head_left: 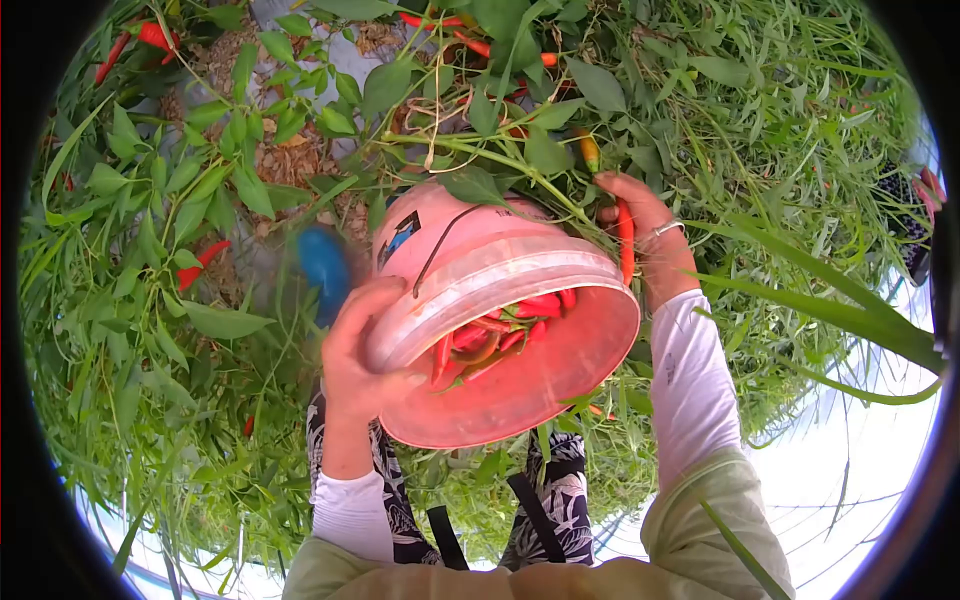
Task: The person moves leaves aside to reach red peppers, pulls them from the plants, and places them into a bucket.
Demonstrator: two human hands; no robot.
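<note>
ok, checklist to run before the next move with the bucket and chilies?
1. Left hand on rim of round pink plastic bucket: ok
2. Bucket upright: not ok, tilted, mouth towards camera
3. Glossy red chilies inside bucket: ok
4. Bucket base supported: cannot tell, hidden
5. Slender red chili at right hand: ok
6. That chili off its stem: cannot tell

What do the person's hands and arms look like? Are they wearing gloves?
No gloves: the left hand and right hand are bare. A thin, shiny silver-coloured band circles the right wrist. Both forearms have white fabric sleeves, with looser pale green fabric sleeves higher up.
</note>
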